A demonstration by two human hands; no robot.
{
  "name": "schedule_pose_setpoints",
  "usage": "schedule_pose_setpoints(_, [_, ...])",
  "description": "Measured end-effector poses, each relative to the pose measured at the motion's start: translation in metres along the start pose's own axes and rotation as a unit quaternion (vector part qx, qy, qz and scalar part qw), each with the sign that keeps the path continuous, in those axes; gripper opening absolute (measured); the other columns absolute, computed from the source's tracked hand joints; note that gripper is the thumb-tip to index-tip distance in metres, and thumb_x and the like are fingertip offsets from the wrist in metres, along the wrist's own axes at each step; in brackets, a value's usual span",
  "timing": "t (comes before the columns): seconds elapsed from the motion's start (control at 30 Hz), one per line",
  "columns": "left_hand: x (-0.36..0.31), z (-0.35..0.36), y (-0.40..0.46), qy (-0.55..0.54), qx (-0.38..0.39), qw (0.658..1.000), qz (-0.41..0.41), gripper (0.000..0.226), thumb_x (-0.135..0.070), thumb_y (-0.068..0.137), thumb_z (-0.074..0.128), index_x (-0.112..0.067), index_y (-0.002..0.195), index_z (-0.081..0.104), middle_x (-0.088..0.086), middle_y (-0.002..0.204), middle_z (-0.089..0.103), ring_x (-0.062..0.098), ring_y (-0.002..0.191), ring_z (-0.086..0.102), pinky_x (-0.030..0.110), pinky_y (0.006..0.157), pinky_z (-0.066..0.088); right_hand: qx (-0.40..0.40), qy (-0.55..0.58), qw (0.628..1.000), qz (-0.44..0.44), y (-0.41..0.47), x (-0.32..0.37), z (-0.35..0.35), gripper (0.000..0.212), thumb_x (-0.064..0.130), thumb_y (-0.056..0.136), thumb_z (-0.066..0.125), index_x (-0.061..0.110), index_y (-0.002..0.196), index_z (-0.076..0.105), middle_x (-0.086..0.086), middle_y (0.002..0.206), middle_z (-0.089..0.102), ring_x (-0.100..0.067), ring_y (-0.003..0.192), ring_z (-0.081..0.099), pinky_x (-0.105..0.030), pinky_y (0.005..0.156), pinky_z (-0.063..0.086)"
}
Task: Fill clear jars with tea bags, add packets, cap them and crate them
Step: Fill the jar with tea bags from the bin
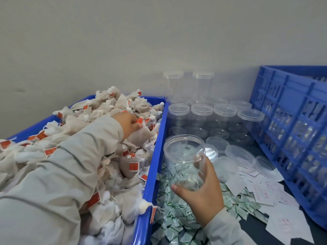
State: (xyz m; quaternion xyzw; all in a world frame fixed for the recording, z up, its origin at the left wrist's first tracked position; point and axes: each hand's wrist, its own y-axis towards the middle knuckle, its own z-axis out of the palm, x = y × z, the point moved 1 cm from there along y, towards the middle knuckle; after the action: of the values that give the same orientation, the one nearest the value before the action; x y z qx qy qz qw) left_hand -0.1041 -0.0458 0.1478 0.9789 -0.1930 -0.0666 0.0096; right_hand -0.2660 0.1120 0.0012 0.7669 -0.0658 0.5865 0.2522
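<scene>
Here, right hand [200, 191] grips open clear jar [184, 160] by lower wall, beside blue bin's [152, 174] right rim — light, stiff, slick. Left hand [129, 123] pinches soft tea bag [139, 137] in heap — light, crushable.

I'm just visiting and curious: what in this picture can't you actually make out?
All in the head view:
- Print on the red tags of the tea bags: too small and blurred.
- Contents of the blue crate: only glimpsed through its slotted wall, cut off by the right edge.
- Left hand's fingertips: buried among tea bags.
- Text on the white slips: faint, unreadable.
- Right hand's palm: hidden behind the clear jar.
</scene>
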Motion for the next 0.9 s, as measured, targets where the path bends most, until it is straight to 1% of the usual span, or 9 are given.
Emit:
schedule_pose_setpoints(0.13, [-0.004,-0.003,-0.004,-0.172,-0.111,0.979,0.004,0.034,-0.037,0.096,0.042,-0.01,0.102,0.061,0.005,0.079,0.055,0.015,0.062,0.045,0.026,0.056,0.036,0.043,-0.023,0.999,0.004,0.001,-0.005,0.001,0.107,0.026,0.05,0.089,0.022,0.14,0.033,0.005,0.134,0.048,-0.014,0.127,0.046,-0.039,0.105,0.041])
schedule_pose_setpoints(0.2, [-0.011,-0.004,-0.008,-0.3,-0.111,0.947,0.019,0.033,-0.037,0.095,0.044,-0.01,0.097,0.062,0.01,0.077,0.055,0.017,0.059,0.046,0.025,0.055,0.041,0.054,-0.037,0.998,0.0,0.0,-0.005,0.001,0.112,0.033,0.048,0.088,0.023,0.143,0.03,0.005,0.136,0.045,-0.012,0.128,0.044,-0.04,0.105,0.04])
schedule_pose_setpoints(0.3, [-0.028,-0.001,-0.017,-0.5,-0.034,0.864,0.042,0.024,-0.032,0.093,0.049,-0.013,0.088,0.062,0.015,0.081,0.056,0.023,0.067,0.05,0.032,0.061,0.047,0.056,-0.055,0.997,-0.004,0.0,-0.005,0.0,0.113,0.044,0.046,0.084,0.028,0.143,0.029,0.013,0.135,0.044,-0.004,0.128,0.04,-0.036,0.106,0.039])
schedule_pose_setpoints(0.37, [-0.037,0.004,-0.022,-0.537,0.022,0.842,0.052,0.022,-0.034,0.088,0.054,-0.014,0.087,0.064,0.009,0.078,0.061,0.021,0.066,0.054,0.032,0.062,0.05,0.055,-0.062,0.997,-0.005,0.001,-0.005,0.0,0.112,0.042,0.048,0.086,0.03,0.143,0.027,0.015,0.135,0.044,-0.002,0.128,0.04,-0.035,0.106,0.039])
schedule_pose_setpoints(0.4, [-0.039,0.008,-0.023,-0.516,0.043,0.853,0.06,0.021,-0.035,0.086,0.056,-0.015,0.086,0.065,0.003,0.072,0.062,0.015,0.061,0.055,0.029,0.059,0.05,0.056,-0.067,0.996,-0.006,0.001,-0.005,0.0,0.113,0.042,0.048,0.086,0.031,0.143,0.027,0.016,0.135,0.043,-0.003,0.128,0.041,-0.035,0.106,0.039])
schedule_pose_setpoints(0.47, [-0.042,0.016,-0.025,-0.398,0.056,0.911,0.095,0.018,-0.034,0.086,0.058,-0.02,0.078,0.065,-0.013,0.056,0.058,0.001,0.048,0.049,0.016,0.049,0.046,0.059,-0.061,0.996,0.0,0.001,-0.006,0.0,0.113,0.04,0.047,0.086,0.034,0.143,0.026,0.017,0.135,0.042,-0.006,0.128,0.041,-0.036,0.105,0.041])
schedule_pose_setpoints(0.57, [-0.045,0.024,-0.026,-0.17,0.036,0.971,0.164,0.015,-0.039,0.082,0.064,-0.028,0.073,0.062,-0.015,0.052,0.053,-0.004,0.045,0.045,0.007,0.048,0.037,0.058,-0.07,0.996,-0.006,0.002,-0.006,0.0,0.111,0.04,0.048,0.085,0.033,0.142,0.027,0.018,0.134,0.042,-0.004,0.128,0.039,-0.036,0.105,0.04])
schedule_pose_setpoints(0.7, [-0.047,0.028,-0.028,-0.102,0.011,0.976,0.193,0.018,-0.036,0.073,0.074,-0.031,0.086,0.063,-0.017,0.064,0.054,-0.004,0.057,0.048,0.006,0.058,0.037,0.049,-0.099,0.994,-0.019,0.0,-0.004,-0.001,0.107,0.038,0.051,0.086,0.051,0.132,0.017,0.029,0.13,0.035,0.002,0.126,0.035,-0.033,0.106,0.038])
schedule_pose_setpoints(0.9, [-0.051,0.03,-0.03,-0.119,-0.043,0.965,0.228,0.033,-0.026,0.068,0.078,-0.041,0.078,0.05,-0.021,0.07,0.05,-0.017,0.062,0.047,0.002,0.059,0.035,0.049,-0.1,0.994,-0.02,0.0,-0.002,-0.002,0.108,0.035,0.052,0.086,0.028,0.143,0.028,0.017,0.132,0.04,0.0,0.126,0.036,-0.035,0.105,0.039])
